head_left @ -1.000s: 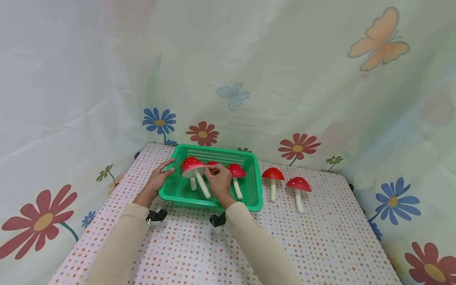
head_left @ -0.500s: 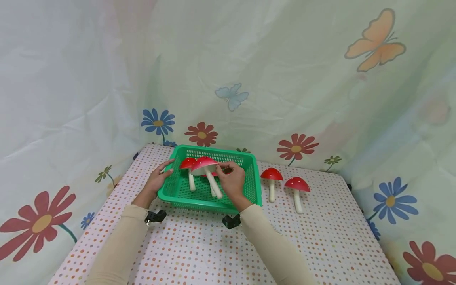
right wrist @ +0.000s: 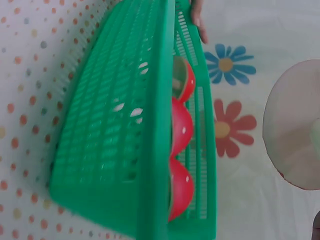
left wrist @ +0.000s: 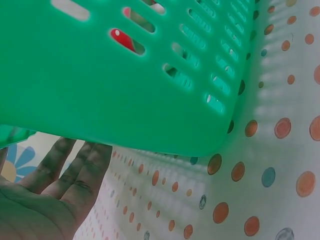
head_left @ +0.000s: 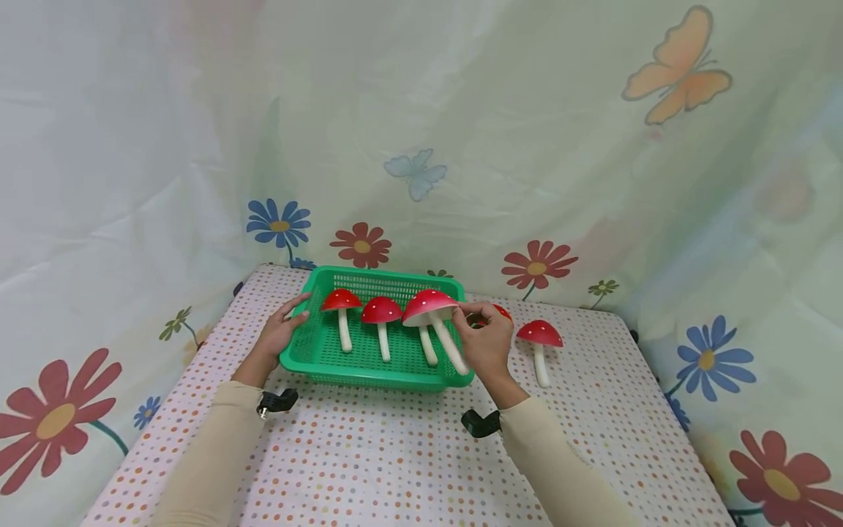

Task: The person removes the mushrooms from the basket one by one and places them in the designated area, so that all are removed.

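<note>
My right hand (head_left: 487, 342) pinches the cap rim of a red-capped mushroom (head_left: 431, 304), held tilted over the right part of the green basket (head_left: 375, 379). Its pale underside (right wrist: 295, 125) fills the right edge of the right wrist view. Three more mushrooms (head_left: 342, 298) (head_left: 382, 310) (head_left: 428, 345) lie in a row in the basket, the rightmost with its cap hidden behind the held one. At the basket's left side, my left hand (head_left: 275, 338) touches the rim with thumb and fingers apart; its straight fingers (left wrist: 87, 180) rest against the outside in the left wrist view.
Right of the basket, one mushroom (head_left: 540, 333) lies on the dotted tablecloth (head_left: 369, 454). Another (head_left: 503, 312) is mostly hidden behind my right hand. A flowered cloth backdrop (head_left: 461, 205) hangs behind the table.
My right hand has carried the held mushroom rightward across the basket, uncovering the mushrooms on the left and in the middle. My left hand has stayed at the basket's left side.
</note>
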Available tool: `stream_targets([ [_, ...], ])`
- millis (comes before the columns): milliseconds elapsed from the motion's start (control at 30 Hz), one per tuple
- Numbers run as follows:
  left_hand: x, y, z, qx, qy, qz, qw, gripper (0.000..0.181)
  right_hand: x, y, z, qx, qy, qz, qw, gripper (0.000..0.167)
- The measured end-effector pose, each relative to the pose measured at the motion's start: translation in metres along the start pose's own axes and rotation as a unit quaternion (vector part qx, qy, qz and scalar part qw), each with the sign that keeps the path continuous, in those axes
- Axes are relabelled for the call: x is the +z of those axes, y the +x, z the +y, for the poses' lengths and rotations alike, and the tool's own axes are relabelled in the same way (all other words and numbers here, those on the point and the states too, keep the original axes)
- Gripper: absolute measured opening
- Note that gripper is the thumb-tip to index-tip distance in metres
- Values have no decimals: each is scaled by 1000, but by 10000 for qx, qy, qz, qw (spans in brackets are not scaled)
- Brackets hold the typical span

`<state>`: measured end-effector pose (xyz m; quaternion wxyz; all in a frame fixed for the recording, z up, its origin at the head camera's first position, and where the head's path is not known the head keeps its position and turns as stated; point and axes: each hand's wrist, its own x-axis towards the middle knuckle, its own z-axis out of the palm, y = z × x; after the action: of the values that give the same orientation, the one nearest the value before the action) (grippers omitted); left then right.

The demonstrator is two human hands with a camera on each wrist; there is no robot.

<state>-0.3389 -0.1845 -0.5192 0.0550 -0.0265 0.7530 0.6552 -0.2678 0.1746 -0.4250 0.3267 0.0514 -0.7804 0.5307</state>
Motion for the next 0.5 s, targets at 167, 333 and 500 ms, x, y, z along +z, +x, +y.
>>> stream_targets([
  [167,-3,-2,0,-81,-51,40,9999,51,-14,-5,7,178,-118,189,9996,7],
  [333,-3,-1,0,-138,-26,114,9998,51,-30,-14,-5,317,-301,357,9984,9],
  [500,1,0,2,-144,-106,75,9998,51,-45,-25,3,438,-516,588,9960,9],
])
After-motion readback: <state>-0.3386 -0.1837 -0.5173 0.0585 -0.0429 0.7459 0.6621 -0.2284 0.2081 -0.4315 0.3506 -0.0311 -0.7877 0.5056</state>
